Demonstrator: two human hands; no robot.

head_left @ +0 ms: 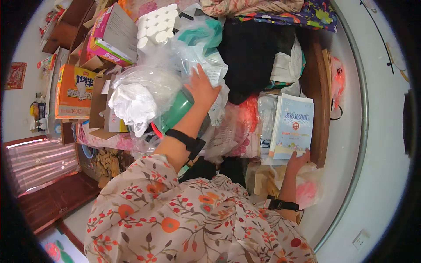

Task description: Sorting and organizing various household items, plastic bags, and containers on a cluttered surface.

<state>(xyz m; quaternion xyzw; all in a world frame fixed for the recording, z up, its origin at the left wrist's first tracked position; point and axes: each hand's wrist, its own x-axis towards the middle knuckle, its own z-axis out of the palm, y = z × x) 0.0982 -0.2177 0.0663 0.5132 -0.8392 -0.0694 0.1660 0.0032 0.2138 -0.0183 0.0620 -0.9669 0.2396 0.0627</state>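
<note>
My left hand (202, 91) reaches forward with its fingers spread, over a clear plastic bag (186, 55) with printed paper and something green inside. Under that forearm lies a green rounded container (177, 109), partly wrapped in clear plastic, with a red strip beside it. A crumpled white plastic bag (133, 104) sits to its left. At the right, my right hand (298, 161) grips the lower right corner of a stack of light blue booklets (294, 125); some of its fingers are hidden. The booklets lie on clear plastic packets (265, 118).
An orange carton (74, 92) and an open cardboard box (101, 109) stand left. Behind them are a pink-and-white box (114, 37) and white paper rolls (157, 24). Black cloth (247, 57) lies centre back. A wooden board (322, 96) and a metal pipe (363, 105) edge the right.
</note>
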